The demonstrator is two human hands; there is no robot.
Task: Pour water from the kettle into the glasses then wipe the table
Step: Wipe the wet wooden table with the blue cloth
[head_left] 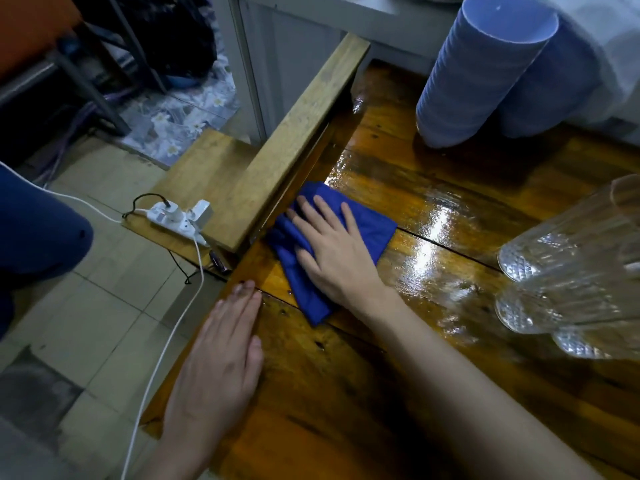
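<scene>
**Wiping the wet table near its left edge**

Right hand [337, 251] flat, fingers spread apart, pressed down on the folded blue cloth [375, 225], not closed around it. Left hand [216, 362] also open, palm resting on the bare brown wooden table [329, 393] at its near left edge, holding nothing. Cloth lying by the raised wooden plank [294, 140]. Shiny water film just to the right of the cloth. 3 clear patterned glasses [554, 251] at the right edge. Kettle not in view.

Best to keep even pressure and sweep toward the wet film, away from the white power strip [175, 216] below the table edge. Refold when soaked.
</scene>
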